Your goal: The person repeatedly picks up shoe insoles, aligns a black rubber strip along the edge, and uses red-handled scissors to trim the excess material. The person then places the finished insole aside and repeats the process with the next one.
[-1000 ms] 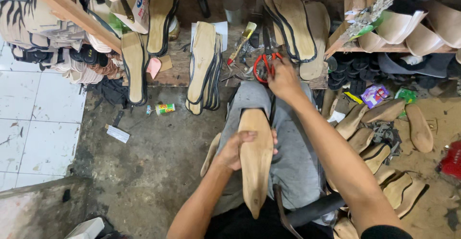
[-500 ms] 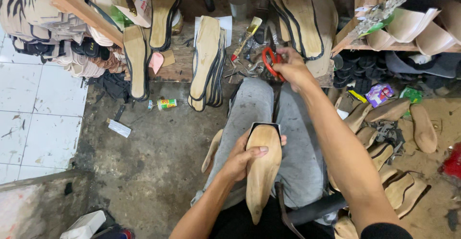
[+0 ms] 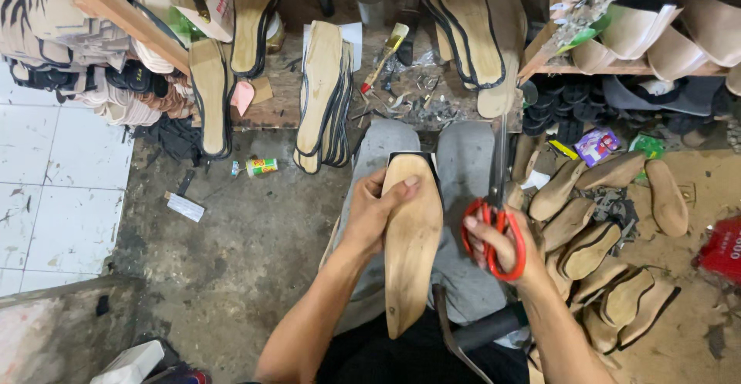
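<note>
Left hand (image 3: 378,210) is clamped on the upper edge of a long tan shoe sole (image 3: 411,237), thumb pressed across its face, and the sole lies lengthwise over the person's lap on grey trousers (image 3: 463,168), its squared toe end pointing away from the body. Right hand (image 3: 502,245) is closed through the red handles of a pair of scissors (image 3: 494,214), blades pointing up and away, just beside the right edge of the sole but not touching it as far as one can see. The two hands sit apart, the sole between them. Just right of the scissors, a heap of tan soles (image 3: 594,237) with dark edging is piled on the dirty floor (image 3: 231,253), and a small purple packet (image 3: 596,146) lies beyond it. Ahead of the knees, more long soles (image 3: 324,94) with black rims lean upright against a low wooden worktop (image 3: 285,83), where a brush with a yellow handle (image 3: 384,56) rests among scraps. To the left on the floor, a small green and yellow can (image 3: 262,167) lies on its side, and white tiles (image 3: 54,175) run along the left edge.
</note>
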Motion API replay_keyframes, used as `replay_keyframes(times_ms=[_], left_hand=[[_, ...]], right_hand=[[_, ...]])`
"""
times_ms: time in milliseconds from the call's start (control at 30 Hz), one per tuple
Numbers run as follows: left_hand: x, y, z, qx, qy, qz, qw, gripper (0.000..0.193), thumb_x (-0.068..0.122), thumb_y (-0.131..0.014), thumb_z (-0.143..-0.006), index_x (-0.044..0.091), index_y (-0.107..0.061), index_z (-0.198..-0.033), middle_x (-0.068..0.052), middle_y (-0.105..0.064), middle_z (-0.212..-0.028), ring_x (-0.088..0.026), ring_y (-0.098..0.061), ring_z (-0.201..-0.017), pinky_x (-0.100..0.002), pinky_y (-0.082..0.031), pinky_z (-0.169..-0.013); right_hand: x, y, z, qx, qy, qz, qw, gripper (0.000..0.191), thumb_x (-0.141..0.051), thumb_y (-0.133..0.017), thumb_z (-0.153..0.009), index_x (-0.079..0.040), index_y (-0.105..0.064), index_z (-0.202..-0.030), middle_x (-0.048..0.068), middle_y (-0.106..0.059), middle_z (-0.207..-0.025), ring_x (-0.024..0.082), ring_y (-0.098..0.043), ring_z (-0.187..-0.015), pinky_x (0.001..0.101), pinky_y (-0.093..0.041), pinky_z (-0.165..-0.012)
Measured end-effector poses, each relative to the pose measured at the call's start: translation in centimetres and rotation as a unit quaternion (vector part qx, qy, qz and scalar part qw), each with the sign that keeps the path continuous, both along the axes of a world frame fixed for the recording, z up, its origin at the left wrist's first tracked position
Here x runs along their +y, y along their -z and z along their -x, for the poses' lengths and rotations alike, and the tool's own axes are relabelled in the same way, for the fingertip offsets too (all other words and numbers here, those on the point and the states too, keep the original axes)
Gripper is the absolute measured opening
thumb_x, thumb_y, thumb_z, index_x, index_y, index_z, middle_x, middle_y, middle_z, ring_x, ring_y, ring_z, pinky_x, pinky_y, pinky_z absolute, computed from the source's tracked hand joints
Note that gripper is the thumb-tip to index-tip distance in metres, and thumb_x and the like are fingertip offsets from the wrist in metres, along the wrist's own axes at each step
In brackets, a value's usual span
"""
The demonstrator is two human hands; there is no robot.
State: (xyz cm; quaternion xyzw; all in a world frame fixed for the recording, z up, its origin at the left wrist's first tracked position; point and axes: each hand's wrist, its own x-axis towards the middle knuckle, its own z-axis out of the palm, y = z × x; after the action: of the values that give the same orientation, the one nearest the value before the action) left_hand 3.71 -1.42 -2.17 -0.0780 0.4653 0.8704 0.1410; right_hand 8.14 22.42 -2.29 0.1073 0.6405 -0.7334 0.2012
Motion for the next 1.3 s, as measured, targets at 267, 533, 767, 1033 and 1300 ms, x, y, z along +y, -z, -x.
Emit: replay_keyframes(times_ms=[267, 533, 767, 1033, 1300], left_hand=[[1.8, -4.2, 2.0, 0.032, 0.064, -0.044, 0.996, 0.019, 0.012, -0.074, -0.094, -0.001, -0.070, -0.107, -0.006, -0.074, -0.091, -0.012, -0.070, -0.075, -0.029, -0.058, -0.067], [2.0, -4.9, 1.9, 0.050, 0.070, -0.046, 0.995, 0.021, 0.011, -0.074, -0.092, 0.000, -0.070, -0.109, -0.006, -0.075, -0.094, -0.012, -0.071, -0.079, -0.029, -0.059, -0.070], [1.8, -4.3, 2.0, 0.055, 0.071, -0.031, 0.995, 0.019, 0.007, -0.074, -0.092, -0.002, -0.071, -0.109, -0.008, -0.075, -0.096, -0.012, -0.071, -0.081, -0.029, -0.059, -0.072], [2.0, -4.4, 1.8, 0.063, 0.111, -0.007, 0.992, 0.027, 0.003, -0.076, -0.088, -0.004, -0.071, -0.114, -0.008, -0.076, -0.101, -0.013, -0.073, -0.087, -0.029, -0.060, -0.079], [1.3, -6.4, 1.7, 0.100, 0.197, 0.097, 0.970, 0.028, 0.003, -0.080, -0.084, -0.004, -0.075, -0.110, -0.006, -0.077, -0.098, -0.011, -0.071, -0.088, -0.026, -0.059, -0.082]], right_hand=[[-0.9, -3.7, -1.1, 0.337, -0.054, -0.376, 0.862, 0.046, -0.011, -0.075, -0.072, 0.005, -0.047, -0.105, 0.021, -0.052, -0.078, 0.041, -0.052, -0.071, 0.0463, -0.043, -0.063], [-1.0, -3.2, 0.5, 0.267, -0.039, -0.391, 0.880, 0.030, -0.010, -0.074, -0.076, -0.001, -0.045, -0.074, 0.017, -0.046, -0.056, 0.035, -0.043, -0.049, 0.0426, -0.040, -0.050], [-1.0, -2.7, 0.3, 0.321, -0.015, -0.378, 0.868, 0.029, -0.009, -0.072, -0.077, -0.002, -0.044, -0.072, 0.017, -0.043, -0.056, 0.034, -0.042, -0.049, 0.0415, -0.038, -0.049], [-1.0, -4.4, 1.0, 0.272, -0.025, -0.376, 0.885, 0.026, -0.006, -0.071, -0.078, -0.002, -0.046, -0.071, 0.017, -0.044, -0.053, 0.033, -0.043, -0.045, 0.0414, -0.039, -0.048], [-0.6, -7.2, 1.0, 0.373, -0.072, -0.369, 0.848, 0.035, -0.011, -0.073, -0.076, 0.005, -0.046, -0.090, 0.022, -0.046, -0.066, 0.039, -0.045, -0.060, 0.0448, -0.040, -0.057]])
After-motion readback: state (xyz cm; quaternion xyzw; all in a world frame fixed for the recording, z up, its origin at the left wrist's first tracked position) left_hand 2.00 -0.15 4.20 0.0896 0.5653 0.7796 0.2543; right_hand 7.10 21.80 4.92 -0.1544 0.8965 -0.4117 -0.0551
